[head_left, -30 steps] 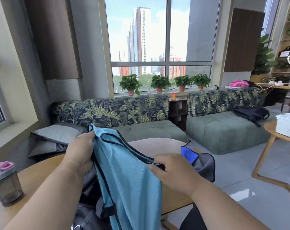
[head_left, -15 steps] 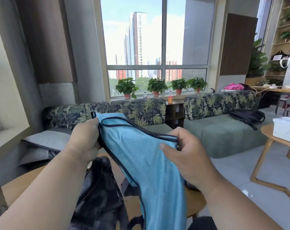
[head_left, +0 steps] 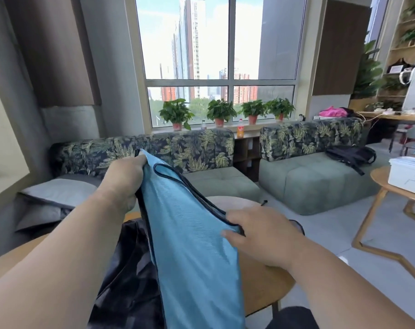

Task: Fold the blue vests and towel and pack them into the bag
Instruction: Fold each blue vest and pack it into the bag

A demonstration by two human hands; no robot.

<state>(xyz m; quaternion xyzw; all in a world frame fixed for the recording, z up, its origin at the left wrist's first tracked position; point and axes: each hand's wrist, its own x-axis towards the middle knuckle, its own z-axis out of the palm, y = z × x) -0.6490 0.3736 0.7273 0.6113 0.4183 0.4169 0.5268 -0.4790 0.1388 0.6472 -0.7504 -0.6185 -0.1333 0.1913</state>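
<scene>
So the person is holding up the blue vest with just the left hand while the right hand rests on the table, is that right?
Not quite. In the head view both hands hold the blue vest: the left hand grips its upper edge and the right hand grips the dark-trimmed edge lower down. The right hand is above the table, not resting on it.

One head-worn view looks forward and down, close over the table point(head_left: 268, 281).
</scene>
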